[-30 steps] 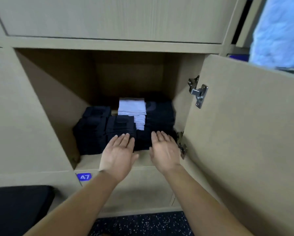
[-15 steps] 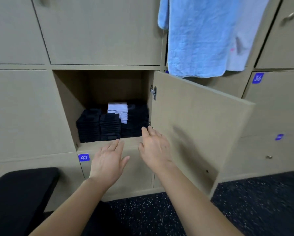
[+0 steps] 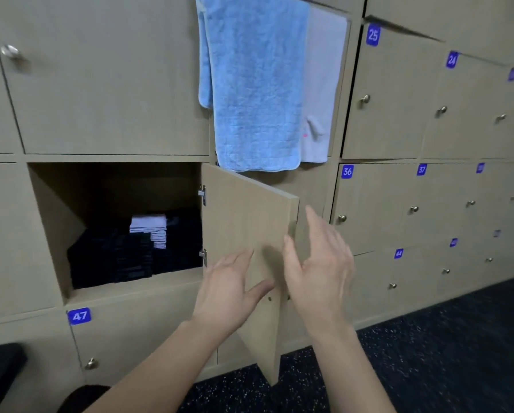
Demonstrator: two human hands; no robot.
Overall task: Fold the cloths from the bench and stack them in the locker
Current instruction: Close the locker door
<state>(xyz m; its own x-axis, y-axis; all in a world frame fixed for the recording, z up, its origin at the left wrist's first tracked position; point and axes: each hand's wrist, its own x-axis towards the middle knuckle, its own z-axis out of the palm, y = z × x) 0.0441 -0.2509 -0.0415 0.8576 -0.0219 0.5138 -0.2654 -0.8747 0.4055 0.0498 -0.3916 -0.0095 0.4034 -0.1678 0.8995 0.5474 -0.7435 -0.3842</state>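
Left hand (image 3: 226, 289) and right hand (image 3: 319, 265) outstretched, fingers spread.

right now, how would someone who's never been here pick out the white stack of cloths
Find the one open locker in the beige wall, just above label 47. Among the folded cloths inside, the white stack stands in the middle toward the back, the only pale one between black stacks.

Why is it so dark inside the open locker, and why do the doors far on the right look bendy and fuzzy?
Head view: the locker is a deep box that little light seems to reach, so the black cloths melt into shadow while the white cloths stand out. Head view: the wide-angle lens tilts and curves the far doors near the edge, and a number label there looks smeared.
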